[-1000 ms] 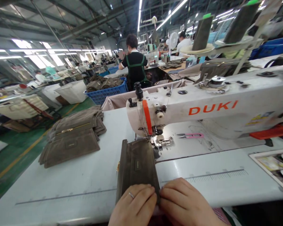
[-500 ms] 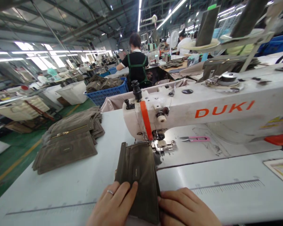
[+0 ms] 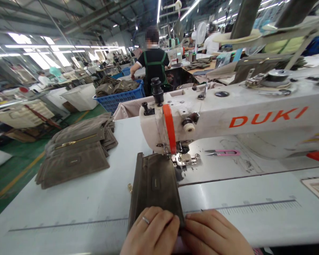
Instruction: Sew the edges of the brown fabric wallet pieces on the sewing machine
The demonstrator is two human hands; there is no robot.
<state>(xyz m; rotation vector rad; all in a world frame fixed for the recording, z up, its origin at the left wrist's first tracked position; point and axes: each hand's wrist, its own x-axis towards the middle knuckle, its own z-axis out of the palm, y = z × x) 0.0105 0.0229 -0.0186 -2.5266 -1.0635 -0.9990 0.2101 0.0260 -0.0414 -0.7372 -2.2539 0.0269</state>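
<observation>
A dark olive fabric pouch [image 3: 159, 191] with a small label lies on the sewing table, its far right edge at the presser foot [image 3: 187, 158] of the sewing machine [image 3: 159, 124]. My left hand [image 3: 152, 232], with a ring on one finger, is closed over the pouch's near end, fingers curled and pressed together. Beside it, my right hand [image 3: 215, 233] pinches the near right corner, its fingertips close to those of the left hand. A gold-coloured metal piece [image 3: 130, 187] shows at the pouch's left edge. The undersides of both hands are hidden.
Similar olive pouches [image 3: 77, 152] are stacked on the left of the table. Pink-handled thread snips [image 3: 223, 152] lie under the machine arm. A ruler scale [image 3: 244, 207] runs along the front. Behind stand a blue crate [image 3: 122, 99] and a co-worker [image 3: 155, 63].
My left hand has slid right and nearer along the pouch, from beside the label to the near end. My right hand stays at the near right corner. The view has shifted slightly.
</observation>
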